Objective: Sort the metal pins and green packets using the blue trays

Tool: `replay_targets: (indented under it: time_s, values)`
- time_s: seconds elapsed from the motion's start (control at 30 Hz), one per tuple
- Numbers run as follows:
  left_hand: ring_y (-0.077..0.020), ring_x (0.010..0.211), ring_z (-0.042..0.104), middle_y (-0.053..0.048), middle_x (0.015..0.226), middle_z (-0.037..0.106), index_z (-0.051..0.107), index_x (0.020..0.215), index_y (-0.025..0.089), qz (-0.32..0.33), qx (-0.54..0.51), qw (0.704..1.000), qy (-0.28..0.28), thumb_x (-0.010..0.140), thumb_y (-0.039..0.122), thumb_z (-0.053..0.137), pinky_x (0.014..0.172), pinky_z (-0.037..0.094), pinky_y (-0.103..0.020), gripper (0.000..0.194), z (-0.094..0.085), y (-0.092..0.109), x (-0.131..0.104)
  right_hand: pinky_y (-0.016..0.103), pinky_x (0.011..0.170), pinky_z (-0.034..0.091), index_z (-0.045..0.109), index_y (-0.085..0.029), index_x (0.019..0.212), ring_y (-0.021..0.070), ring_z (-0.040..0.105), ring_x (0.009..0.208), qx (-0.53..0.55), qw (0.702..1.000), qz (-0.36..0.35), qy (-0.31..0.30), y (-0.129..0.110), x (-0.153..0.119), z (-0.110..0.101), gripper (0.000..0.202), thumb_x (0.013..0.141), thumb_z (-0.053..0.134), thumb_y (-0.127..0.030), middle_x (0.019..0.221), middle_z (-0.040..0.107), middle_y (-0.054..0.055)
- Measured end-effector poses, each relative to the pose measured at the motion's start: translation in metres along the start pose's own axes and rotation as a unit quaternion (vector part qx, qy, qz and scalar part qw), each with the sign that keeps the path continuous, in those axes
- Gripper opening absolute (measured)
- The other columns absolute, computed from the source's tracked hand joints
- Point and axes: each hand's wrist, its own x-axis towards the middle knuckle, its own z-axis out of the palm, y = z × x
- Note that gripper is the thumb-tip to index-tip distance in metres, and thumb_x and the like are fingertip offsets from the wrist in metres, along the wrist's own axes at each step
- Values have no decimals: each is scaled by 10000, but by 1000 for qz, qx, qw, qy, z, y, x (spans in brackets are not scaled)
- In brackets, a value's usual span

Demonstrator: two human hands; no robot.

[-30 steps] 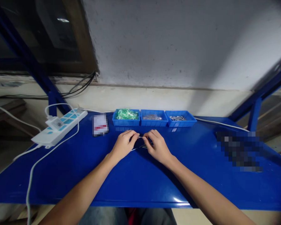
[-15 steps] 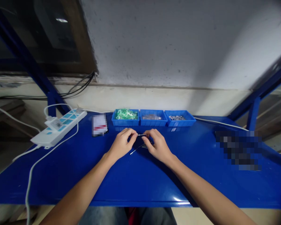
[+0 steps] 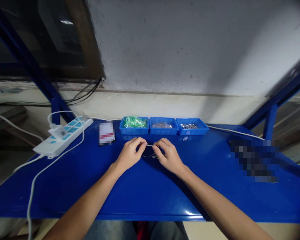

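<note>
Just above the middle of the blue table [image 3: 140, 196], my left hand [image 3: 130, 151] and my right hand [image 3: 168, 154] face each other with closed fingertips. Between them spans a thin silvery rod-like piece [image 3: 149, 145], its two ends pinched in my fingers. Its exact kind is too small to make out. Below and partly behind my right hand, a few thin dark and silvery strands [image 3: 153, 155] show close to the tabletop. My fingers hide part of them.
Three blue bins stand along the back: one with green-and-clear plastic pieces [image 3: 135, 122], one with small clear pieces [image 3: 162, 125], one with metal pins [image 3: 189, 126]. A white power strip [image 3: 62, 136] with cords lies left. Blurred items include a white packet [image 3: 106, 132] and a dark object [image 3: 255, 161].
The gap between my fingertips shows more of the silvery piece. A thin dark strand with a light tip, which pointed down and left below my hands, has swung up or away.
</note>
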Motion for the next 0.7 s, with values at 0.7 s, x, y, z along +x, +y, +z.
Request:
replay_targets:
  time_s: [0.7]
  values:
    - [-141, 680, 563, -5, 688, 603, 590, 773, 196, -3, 30, 999, 10, 909, 311, 428, 654, 421, -252, 240, -1, 1, 0, 297, 677, 422, 566, -198, 837, 175, 527, 735, -36, 999, -19, -10, -1, -1, 2, 175, 911, 437, -289, 775, 581, 50]
